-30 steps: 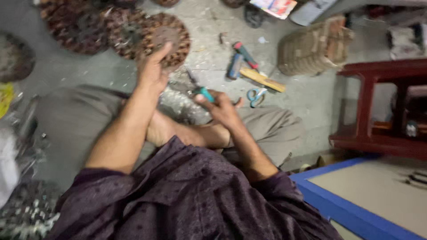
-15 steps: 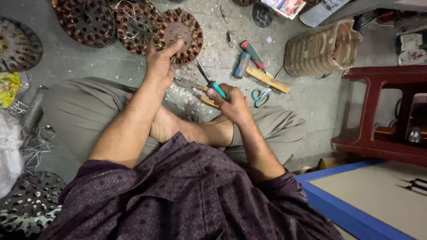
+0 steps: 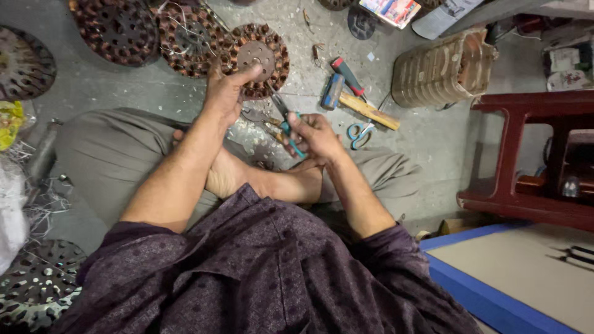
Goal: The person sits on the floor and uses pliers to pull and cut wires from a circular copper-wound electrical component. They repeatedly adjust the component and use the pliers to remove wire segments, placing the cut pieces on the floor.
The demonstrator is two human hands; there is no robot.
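The grey concrete floor [image 3: 111,93] fills the top of the view and carries nearly everything, with the seated person's purple patterned shirt [image 3: 260,278] and grey trousers [image 3: 105,161] taking up the lower middle, legs crossed so that a bare foot [image 3: 229,176] lies under the forearms. At lower right is a blue-edged board [image 3: 495,272], and above it a dark red wooden stool [image 3: 532,161]. Next in size comes a squat woven basket [image 3: 442,68] lying on its side near the stool (what is in it cannot be made out). Round copper-wound motor stators lie in a row along the top: one [image 3: 114,28] at upper left, one [image 3: 185,40] beside it, and the stator [image 3: 260,59] nearest the hands; two more perforated discs [image 3: 37,284] sit at the lower left edge, beside a tangle of loose wire [image 3: 37,198]. The left hand [image 3: 226,93] reaches out to that nearest stator, fingers half curled with the thumb stretched across its rim, touching it. The right hand [image 3: 315,136] is closed around the teal grips of a pair of pliers [image 3: 281,117], whose dark nose points up toward the stator, just short of it. Between the hands and the basket lie a wooden-handled hammer [image 3: 365,108], a red-handled screwdriver [image 3: 348,75] and small blue-handled scissors [image 3: 357,133], all well clear of the fingers.
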